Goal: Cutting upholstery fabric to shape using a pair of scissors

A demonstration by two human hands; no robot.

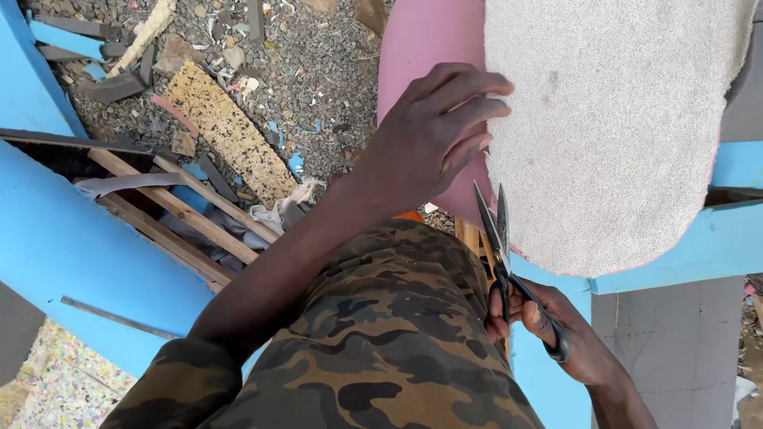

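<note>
Head view looks straight down past a camouflage-trousered leg [381,349] onto a cluttered workshop floor. Gravel ground [318,71] is strewn with offcuts: a long strip of speckled chipfoam [230,135], scraps of blue and grey material, and bits of wood. To the left, a blue-painted frame [71,254] encloses an open cavity holding bare wooden slats [183,210] and crumpled grey and white cloth [274,210]; a patch of multicoloured chipfoam [56,381] shows at the lower left corner.

At the upper right lies a pink foam pad [421,48] with a grey fabric sheet [612,127] laid over it, its edge rounded; the pink shows as a thin rim along the lower curve. Both rest on a blue board [699,246].

Left hand [433,139] presses flat on the foam at the fabric's left edge, fingers spread and extended, gripping nothing. Right hand [556,334] has thumb and fingers through the loops of black scissors [497,230], closed around the handles. The blades stand slightly parted, tips pointing up along the fabric's left edge, just beside the left hand's fingertips. The leg hides the floor below the pad.
</note>
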